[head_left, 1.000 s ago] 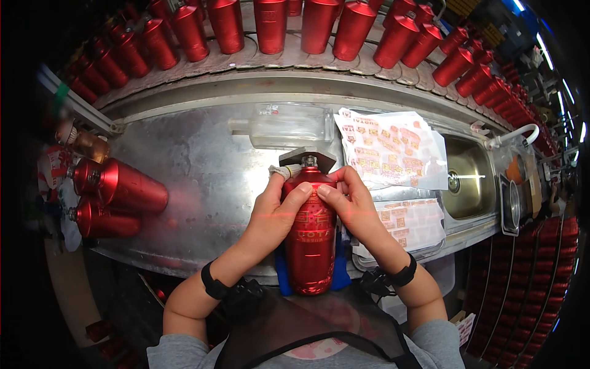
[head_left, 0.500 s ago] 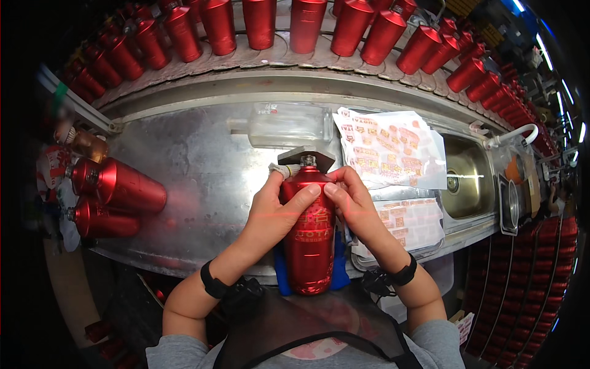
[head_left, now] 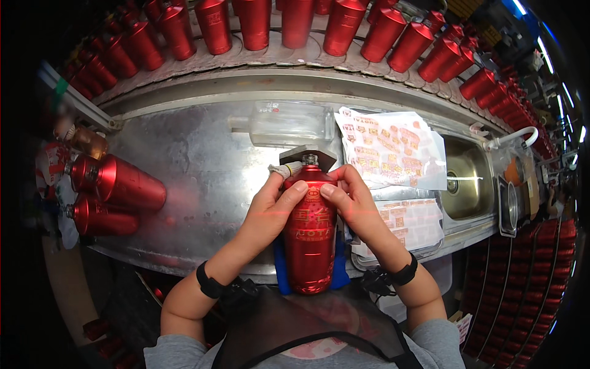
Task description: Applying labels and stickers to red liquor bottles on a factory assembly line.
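A shiny red bottle (head_left: pixel 310 258) with gold markings lies before me, its uncapped glass neck pointing away. My left hand (head_left: pixel 275 200) grips its left shoulder, thumb on the front and fingers curled round the side. On the opposite shoulder, my right hand (head_left: pixel 348 195) presses its thumb near a small round gold emblem (head_left: pixel 314 194). A white cloth roll (head_left: pixel 286 170) sticks out by my left fingers; whether I hold it I cannot tell. Beyond the neck stands a dark angular metal rest (head_left: pixel 307 150), and a blue cloth (head_left: pixel 281 270) shows under the bottle's base.
Sheets of printed decals (head_left: pixel 393 147) lie on the right beside a small sink (head_left: pixel 464 178). A clear rectangular container (head_left: pixel 292 126) stands behind the bottle. More red bottles (head_left: pixel 132 184) lie at the left. Along the back, a curved conveyor (head_left: pixel 295 55) carries several upright red bottles.
My left thumb has drawn back to the left and my right thumb has shifted slightly, baring the emblem on the shoulder. Bottles on the conveyor have moved along.
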Demonstrator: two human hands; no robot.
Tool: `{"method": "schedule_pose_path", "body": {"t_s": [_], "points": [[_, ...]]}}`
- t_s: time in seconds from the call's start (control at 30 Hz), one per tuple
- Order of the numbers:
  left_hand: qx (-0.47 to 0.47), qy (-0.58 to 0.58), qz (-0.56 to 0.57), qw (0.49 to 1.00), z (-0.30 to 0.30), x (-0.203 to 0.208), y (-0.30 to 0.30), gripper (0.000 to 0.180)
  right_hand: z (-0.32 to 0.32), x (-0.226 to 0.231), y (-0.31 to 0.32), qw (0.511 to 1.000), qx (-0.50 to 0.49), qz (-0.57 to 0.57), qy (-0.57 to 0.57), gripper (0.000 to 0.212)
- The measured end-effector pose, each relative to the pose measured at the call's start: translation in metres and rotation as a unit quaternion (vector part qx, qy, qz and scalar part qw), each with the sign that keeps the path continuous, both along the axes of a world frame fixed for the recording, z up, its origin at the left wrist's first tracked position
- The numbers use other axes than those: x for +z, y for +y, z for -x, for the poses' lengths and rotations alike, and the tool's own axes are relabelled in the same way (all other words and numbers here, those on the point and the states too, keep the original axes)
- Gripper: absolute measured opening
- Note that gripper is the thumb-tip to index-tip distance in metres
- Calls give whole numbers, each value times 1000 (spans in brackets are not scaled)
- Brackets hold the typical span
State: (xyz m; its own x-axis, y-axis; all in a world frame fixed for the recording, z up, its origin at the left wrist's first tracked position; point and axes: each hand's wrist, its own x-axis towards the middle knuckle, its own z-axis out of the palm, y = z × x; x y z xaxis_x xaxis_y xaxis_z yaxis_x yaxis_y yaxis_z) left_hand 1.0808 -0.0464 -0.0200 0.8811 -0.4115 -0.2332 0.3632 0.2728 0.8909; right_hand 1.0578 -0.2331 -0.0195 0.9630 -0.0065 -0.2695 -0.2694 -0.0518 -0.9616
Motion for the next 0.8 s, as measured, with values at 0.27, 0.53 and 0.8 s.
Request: {"method": "schedule_pose_path", "body": {"t_s": [0.27, 0.53, 0.8], "points": [[-12, -37, -11, 999, 3, -4, 0, 45, 1, -5, 2, 998, -11, 55, -40, 43], [-1, -32, 3, 999, 9, 6, -1, 47, 13, 5, -5, 1000, 26, -15, -1, 46], [-18, -63, -37, 997, 11, 5, 0, 56, 15, -2, -5, 999, 28, 18, -41, 47]]}}
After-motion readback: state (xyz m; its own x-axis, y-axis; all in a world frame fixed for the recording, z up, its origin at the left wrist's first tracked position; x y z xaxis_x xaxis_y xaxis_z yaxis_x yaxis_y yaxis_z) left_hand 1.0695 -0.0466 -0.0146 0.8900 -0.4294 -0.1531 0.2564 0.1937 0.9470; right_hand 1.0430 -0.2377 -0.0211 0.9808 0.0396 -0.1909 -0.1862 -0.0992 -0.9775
